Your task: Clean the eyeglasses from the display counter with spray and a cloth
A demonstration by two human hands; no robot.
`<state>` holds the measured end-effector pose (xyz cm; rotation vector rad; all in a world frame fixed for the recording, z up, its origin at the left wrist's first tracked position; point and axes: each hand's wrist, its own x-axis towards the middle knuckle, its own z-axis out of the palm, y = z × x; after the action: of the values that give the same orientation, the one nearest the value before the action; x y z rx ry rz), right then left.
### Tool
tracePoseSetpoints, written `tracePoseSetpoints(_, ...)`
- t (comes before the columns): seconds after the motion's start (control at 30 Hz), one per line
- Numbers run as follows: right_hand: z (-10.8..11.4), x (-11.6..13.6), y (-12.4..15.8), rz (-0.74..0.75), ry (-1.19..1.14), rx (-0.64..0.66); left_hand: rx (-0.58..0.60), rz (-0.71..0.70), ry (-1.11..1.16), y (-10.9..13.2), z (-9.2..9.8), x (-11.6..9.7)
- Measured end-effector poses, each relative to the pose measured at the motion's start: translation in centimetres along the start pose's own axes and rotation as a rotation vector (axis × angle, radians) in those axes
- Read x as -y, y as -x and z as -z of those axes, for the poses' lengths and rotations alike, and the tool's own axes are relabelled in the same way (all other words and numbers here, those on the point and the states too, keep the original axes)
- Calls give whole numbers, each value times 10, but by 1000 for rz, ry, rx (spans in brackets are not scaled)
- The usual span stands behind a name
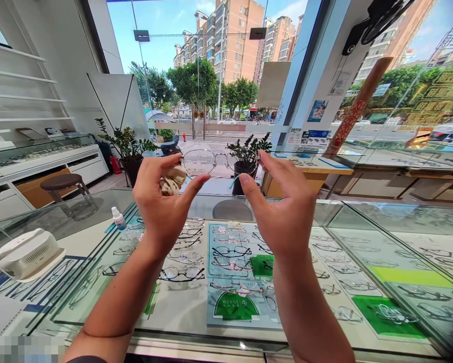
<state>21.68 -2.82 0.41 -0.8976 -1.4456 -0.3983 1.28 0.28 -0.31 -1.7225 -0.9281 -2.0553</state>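
A pair of thin-rimmed eyeglasses (pixel 200 162) is held up in front of me, above the glass counter (pixel 219 337). My left hand (pixel 156 199) grips its left side, thumb and forefinger apart around the rim. Tucked in the same hand is a crumpled beige cloth (pixel 172 180). At the other end, my right hand (pixel 285 201) pinches the frame near the hinge. Pale blue temple tips show by both thumbs. Below the hands, rows of eyeglasses (pixel 183 274) lie inside the counter.
A small white spray bottle (pixel 118 218) and a white device (pixel 29 254) stand on the counter at left. Beyond it are a round stool (pixel 65 184) and potted plants (pixel 130 146). More display counters (pixel 378 176) line the right, before large windows onto a street.
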Motion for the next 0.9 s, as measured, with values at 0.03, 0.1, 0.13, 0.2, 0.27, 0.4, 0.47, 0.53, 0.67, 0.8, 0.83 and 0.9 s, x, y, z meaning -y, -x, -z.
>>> tracePoseSetpoints(0.03,0,0,0,-2,-1,3,-4,-8,-1,0,0,0)
tracePoseSetpoints(0.1,0,-1,0,-6,-4,13,-9,-21,0,0,0,0)
tracePoseSetpoints(0.13,-1,-1,0,-8,-6,20,-12,-24,3,0,-1,0)
tracePoseSetpoints(0.2,-1,-2,0,-16,-8,36,-20,-27,10,0,-1,0)
tracePoseSetpoints(0.27,-1,-2,0,-22,-9,48,-28,-26,12,0,-1,-1)
tracePoseSetpoints(0.4,-3,-3,0,-43,-12,60,-33,-22,17,1,-1,-1)
tracePoseSetpoints(0.47,-4,-3,0,-59,-16,63,-39,-24,14,2,-2,0)
tracePoseSetpoints(0.53,-6,-4,0,-73,-25,66,-44,-25,6,2,-2,0)
tracePoseSetpoints(0.67,-9,-5,0,-97,-61,69,-48,-21,9,3,-1,-1)
tracePoseSetpoints(0.8,-12,-5,1,-132,-79,77,-39,1,-2,4,1,-2)
tracePoseSetpoints(0.83,-12,-5,1,-140,-84,81,-35,6,3,3,1,-2)
tracePoseSetpoints(0.9,-13,-5,1,-156,-95,88,-22,15,33,3,2,-2)
